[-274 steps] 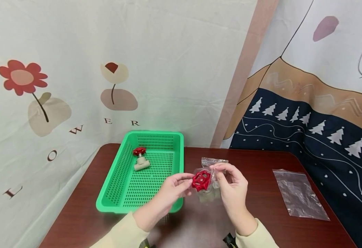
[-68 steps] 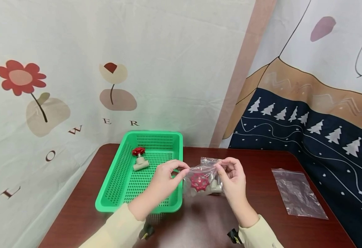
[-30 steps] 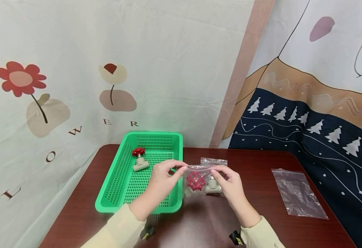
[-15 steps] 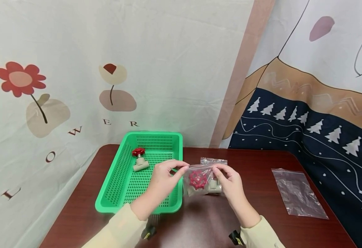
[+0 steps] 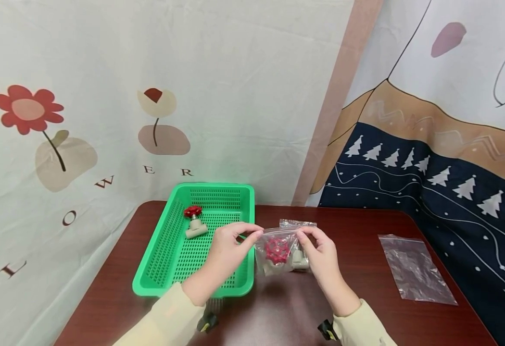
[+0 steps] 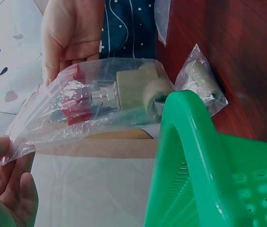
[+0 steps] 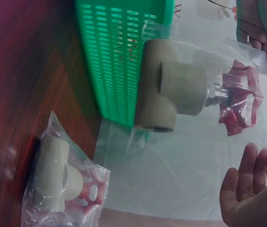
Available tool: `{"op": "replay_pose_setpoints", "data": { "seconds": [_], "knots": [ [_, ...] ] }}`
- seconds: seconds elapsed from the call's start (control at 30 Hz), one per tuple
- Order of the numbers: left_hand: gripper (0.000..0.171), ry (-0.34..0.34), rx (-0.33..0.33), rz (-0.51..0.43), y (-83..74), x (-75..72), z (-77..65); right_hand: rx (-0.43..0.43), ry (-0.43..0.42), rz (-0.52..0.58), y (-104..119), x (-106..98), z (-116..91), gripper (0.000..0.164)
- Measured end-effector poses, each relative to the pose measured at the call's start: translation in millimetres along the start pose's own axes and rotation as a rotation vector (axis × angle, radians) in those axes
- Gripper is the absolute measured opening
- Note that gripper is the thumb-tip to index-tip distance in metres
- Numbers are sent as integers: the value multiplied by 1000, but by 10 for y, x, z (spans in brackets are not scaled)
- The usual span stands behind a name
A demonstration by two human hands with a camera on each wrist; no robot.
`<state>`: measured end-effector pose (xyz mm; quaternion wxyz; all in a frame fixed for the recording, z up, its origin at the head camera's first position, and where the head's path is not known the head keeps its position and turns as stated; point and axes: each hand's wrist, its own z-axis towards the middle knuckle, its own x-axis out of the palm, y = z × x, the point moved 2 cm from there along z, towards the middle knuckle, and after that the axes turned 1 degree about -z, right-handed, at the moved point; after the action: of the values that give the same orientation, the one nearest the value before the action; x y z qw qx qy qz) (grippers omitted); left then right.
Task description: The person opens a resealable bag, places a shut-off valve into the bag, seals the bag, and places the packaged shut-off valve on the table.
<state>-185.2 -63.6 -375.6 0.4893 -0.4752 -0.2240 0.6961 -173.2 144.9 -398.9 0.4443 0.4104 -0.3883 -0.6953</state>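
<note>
A clear zip bag (image 5: 264,269) hangs between my two hands. Inside it is a stop valve with a red handwheel (image 5: 277,250), a metal stem and a beige tee-shaped body (image 7: 183,90). My left hand (image 5: 231,247) pinches the bag's top left corner between thumb and forefinger. At the top right corner, my right hand (image 5: 321,250) pinches the same zip edge. The wheel sits uppermost, just below the zip strip. Behind the hanging bag, partly covered by it in the head view, a second bagged valve (image 7: 53,175) lies on the table.
A green perforated basket (image 5: 140,283) stands left of the bag, holding an unbagged valve (image 5: 196,223) with a red wheel. An empty zip bag (image 5: 417,269) lies flat at the right of the brown table (image 5: 365,278). A printed curtain (image 5: 244,96) hangs behind.
Nine seconds ago the left fingers held the red wheel at the bag's mouth; now the valve is wholly inside and both hands pinch the top edge. In the last second the bag shifted slightly.
</note>
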Motion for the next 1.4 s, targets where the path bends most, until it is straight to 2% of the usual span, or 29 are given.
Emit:
{"op": "replay_pose_setpoints", "data": {
  "seconds": [0.17,0.4,0.63,0.73,0.97,1.13,1.23,1.4],
  "knots": [
    [11,1,-11,-22,3,-10,6,48,20,34,-173,2,18,14],
    [12,4,-19,-39,8,-7,8,-5,24,31,-171,-4,18,11],
    [11,-1,-27,-79,8,-2,12,-122,-4,-71,181,-52,-37,8],
    [11,-7,-24,-114,0,0,14,-112,15,-18,123,-57,-23,10],
    [10,3,1,-172,-78,18,35,-26,71,116,-207,-45,18,16],
    [12,10,-18,-188,-92,40,32,-25,172,226,-309,-47,21,25],
    [12,8,-30,-203,-93,47,27,-18,215,215,-338,-54,6,28],
    [14,5,-25,-209,-88,52,29,16,242,135,-364,-65,-18,21]
  ]
}}
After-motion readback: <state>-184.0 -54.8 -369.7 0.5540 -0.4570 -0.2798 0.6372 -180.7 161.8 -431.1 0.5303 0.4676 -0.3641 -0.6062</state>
